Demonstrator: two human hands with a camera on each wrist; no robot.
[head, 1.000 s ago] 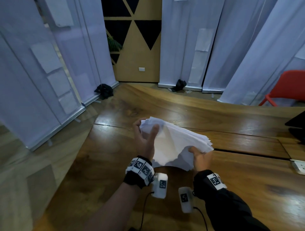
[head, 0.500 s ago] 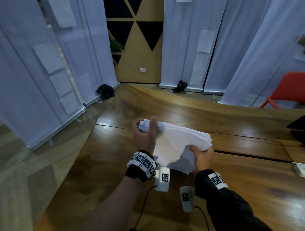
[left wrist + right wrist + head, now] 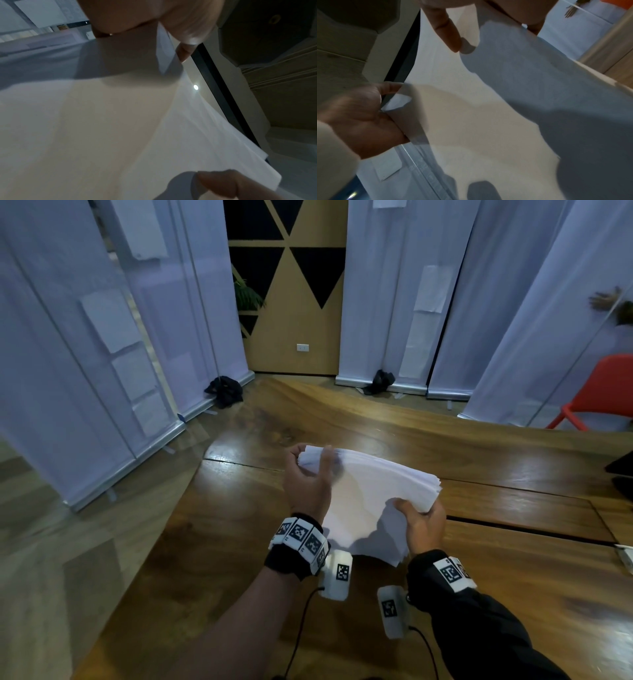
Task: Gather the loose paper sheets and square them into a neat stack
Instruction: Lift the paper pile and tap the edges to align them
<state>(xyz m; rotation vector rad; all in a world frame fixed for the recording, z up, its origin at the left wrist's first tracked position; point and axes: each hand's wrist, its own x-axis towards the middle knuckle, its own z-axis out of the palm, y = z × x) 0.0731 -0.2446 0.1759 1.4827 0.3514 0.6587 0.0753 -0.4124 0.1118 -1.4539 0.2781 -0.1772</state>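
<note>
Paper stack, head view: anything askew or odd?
Yes. The paper stack is not square yet: its sheet edges fan out in steps at the far right corner, and the near edge sags unevenly toward the wooden table. The left hand grips the far left corner, the right hand the right side. No tears visible.

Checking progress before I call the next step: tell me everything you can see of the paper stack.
The paper stack is plain white sheets, held tilted above the wooden table. Its far edges are fanned, not flush. The left hand grips its far-left corner; the right hand pinches its right edge. The sheets sag and bend between them.
</note>
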